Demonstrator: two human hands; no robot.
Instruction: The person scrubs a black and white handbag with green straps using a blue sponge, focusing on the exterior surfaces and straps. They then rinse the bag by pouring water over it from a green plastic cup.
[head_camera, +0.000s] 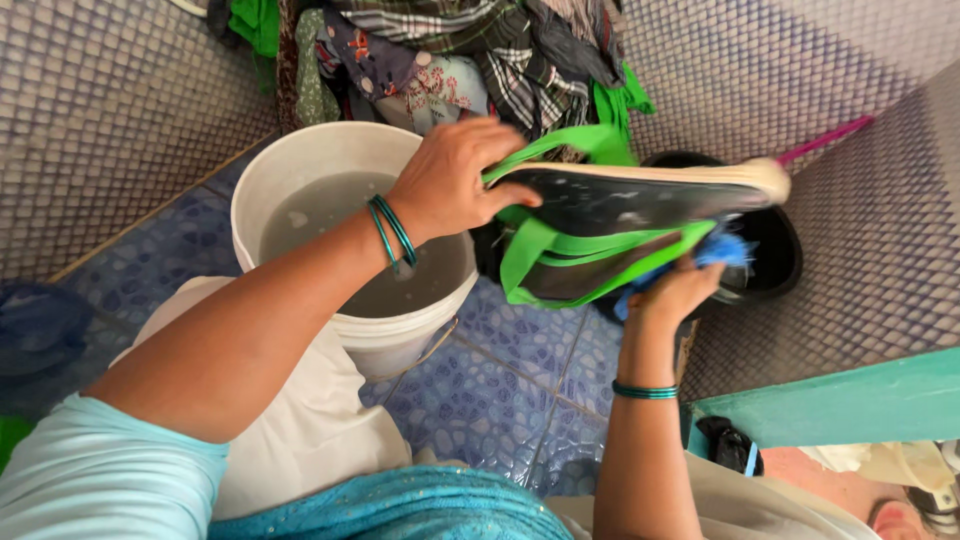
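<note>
Sandal (640, 195), black-soled with green straps, clenched in left hand (455, 180); right hand (675, 290) grasps blue cloth (715, 250).

Counts: 2 hands, left hand (450, 180) & right hand (675, 292); 1 black sandal (640, 200) w/ green straps, 1 blue scrub cloth (715, 250). 1 white bucket (330, 160) of cloudy water, 1 black basin (775, 255), 1 pile of clothes (450, 60). Bangles: 2 teal on left wrist (392, 232), 1 on right wrist (645, 391), 3 in all.
</note>
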